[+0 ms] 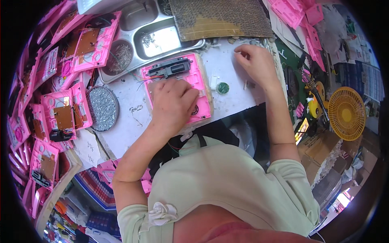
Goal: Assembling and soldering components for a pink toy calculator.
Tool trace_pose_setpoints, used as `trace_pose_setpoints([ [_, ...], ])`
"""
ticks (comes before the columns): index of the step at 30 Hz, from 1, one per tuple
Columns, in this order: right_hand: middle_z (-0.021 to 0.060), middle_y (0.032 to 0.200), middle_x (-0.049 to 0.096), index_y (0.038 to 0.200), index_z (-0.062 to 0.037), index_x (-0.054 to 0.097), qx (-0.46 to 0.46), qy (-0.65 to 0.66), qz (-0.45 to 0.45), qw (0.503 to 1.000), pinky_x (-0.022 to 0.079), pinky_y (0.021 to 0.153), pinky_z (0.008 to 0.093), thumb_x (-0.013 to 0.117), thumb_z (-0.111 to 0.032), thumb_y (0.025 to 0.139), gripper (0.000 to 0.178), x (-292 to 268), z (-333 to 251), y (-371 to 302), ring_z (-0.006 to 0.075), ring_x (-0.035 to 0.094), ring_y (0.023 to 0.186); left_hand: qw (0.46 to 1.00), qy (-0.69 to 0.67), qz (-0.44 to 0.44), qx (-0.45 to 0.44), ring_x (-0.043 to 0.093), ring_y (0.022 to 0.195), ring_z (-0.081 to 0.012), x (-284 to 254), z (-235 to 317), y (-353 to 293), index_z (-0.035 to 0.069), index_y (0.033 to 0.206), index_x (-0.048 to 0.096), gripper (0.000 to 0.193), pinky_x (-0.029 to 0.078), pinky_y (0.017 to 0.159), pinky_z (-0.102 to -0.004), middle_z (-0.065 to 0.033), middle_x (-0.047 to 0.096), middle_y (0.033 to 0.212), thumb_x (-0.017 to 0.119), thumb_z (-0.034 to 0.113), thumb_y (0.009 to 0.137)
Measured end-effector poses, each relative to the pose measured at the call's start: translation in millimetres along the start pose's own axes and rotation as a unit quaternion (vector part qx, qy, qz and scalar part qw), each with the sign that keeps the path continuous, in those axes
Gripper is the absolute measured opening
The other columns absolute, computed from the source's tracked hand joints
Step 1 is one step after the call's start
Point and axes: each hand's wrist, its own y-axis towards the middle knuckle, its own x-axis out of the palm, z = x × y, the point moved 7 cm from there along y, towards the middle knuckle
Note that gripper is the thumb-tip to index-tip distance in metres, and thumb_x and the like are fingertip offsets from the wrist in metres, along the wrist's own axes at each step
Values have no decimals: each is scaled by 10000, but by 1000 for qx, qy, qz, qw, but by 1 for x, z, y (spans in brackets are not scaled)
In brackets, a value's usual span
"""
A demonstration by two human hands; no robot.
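A pink plastic casing lies on the white work surface in front of me. Across its upper part sits a black module, with thin red and dark wires at its left end. My left hand rests over the middle of the casing, fingers bent down into it; they hide whatever they grip. To the right, my right hand hovers near the cardboard's lower edge, its fingers curled in; anything between the fingertips is too small to make out. Between the hands stands a small round pot of green material.
At left, a round dish holds small silvery parts. Behind is a metal tray with compartments. A cardboard sheet lies at the back. Pink casings with brown boards are piled left. A yellow basket is at far right.
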Motion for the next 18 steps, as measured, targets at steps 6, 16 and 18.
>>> trace_pose_setpoints([
  [6, 156, 811, 742, 977, -45, 766, -6, 3, 38, 999, 552, 695, 402, 721, -303, 903, 273, 25, -22, 24, 302, 730, 749, 999, -35, 27, 3, 605, 873, -262, -11, 2, 1, 84, 918, 707, 154, 439, 824, -418, -50, 631, 900, 780, 101, 783],
  [16, 7, 793, 699, 1000, -21, 731, 80, 555, -176, 809, 457, 608, 200, 704, -162, 975, 146, 15, -50, -49, 55, 605, 680, 911, -325, -67, -245, 609, 644, -132, 5, -18, 40, -17, 1112, 670, 292, 487, 580, -287, -102, 686, 831, 774, 165, 910],
  [18, 15, 823, 705, 1004, -15, 727, 68, 605, -183, 772, 475, 618, 209, 707, -153, 975, 142, 18, -55, -61, 60, 614, 704, 856, -453, -60, -240, 579, 662, -68, 16, -12, 44, -31, 1147, 643, 311, 477, 593, -244, -40, 683, 842, 765, 158, 931],
])
